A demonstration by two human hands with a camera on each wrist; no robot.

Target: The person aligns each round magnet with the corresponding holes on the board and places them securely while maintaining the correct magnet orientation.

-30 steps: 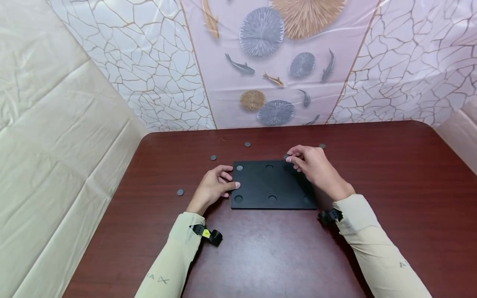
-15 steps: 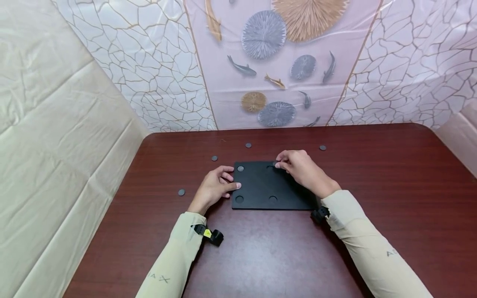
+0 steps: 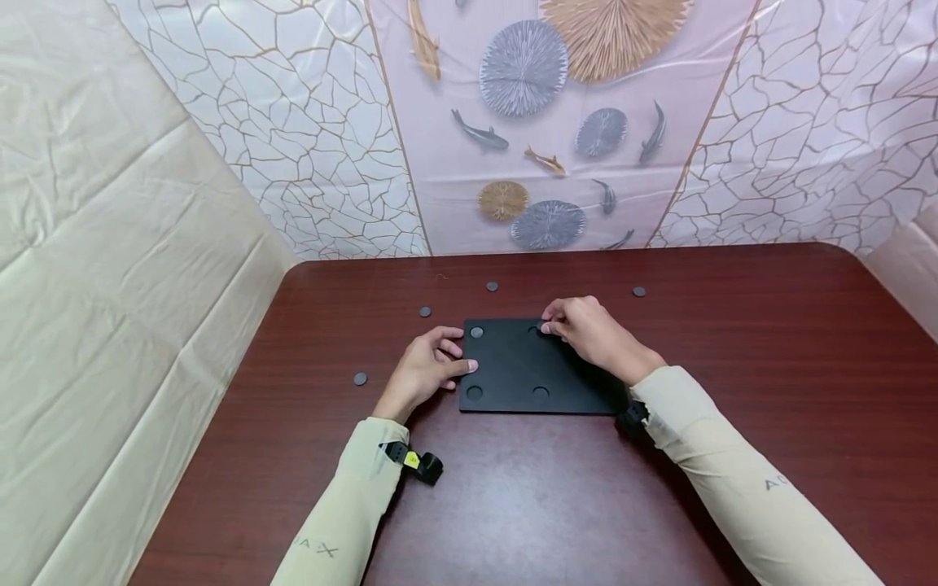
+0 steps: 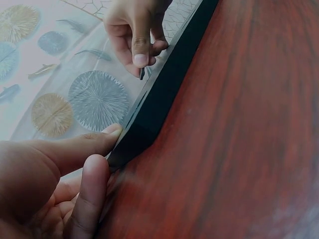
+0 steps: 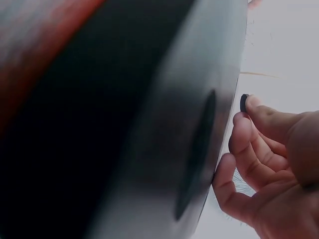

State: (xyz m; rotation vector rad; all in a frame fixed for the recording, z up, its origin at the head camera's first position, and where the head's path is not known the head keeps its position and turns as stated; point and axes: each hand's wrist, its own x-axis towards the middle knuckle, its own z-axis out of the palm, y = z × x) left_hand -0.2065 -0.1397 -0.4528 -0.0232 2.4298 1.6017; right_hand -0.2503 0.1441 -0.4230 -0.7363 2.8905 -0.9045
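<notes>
A flat black board (image 3: pixel 506 370) with round recesses lies on the table in the head view. My left hand (image 3: pixel 423 368) grips its left edge, thumb on the top face and the other fingers along the side. Over the recess at the middle of the far row, my right hand (image 3: pixel 597 338) pinches a small dark disc (image 5: pixel 243 103) between thumb and fingertips. The left wrist view shows that disc standing on edge, close over the board. A grey disc (image 3: pixel 477 332) sits in the far left recess. The board's right end is partly hidden by my right hand and forearm.
Loose grey discs lie on the brown table (image 3: pixel 513 496): one left of my left hand (image 3: pixel 360 378), others beyond the board, including a disc at the far right (image 3: pixel 639 291). A patterned curtain (image 3: pixel 550 163) hangs behind the table, and pale cloth (image 3: pixel 132 285) at the left.
My right hand has moved left with the disc, from the board's far right part to the middle far recess, and lowered. My left hand has stayed on the board's edge.
</notes>
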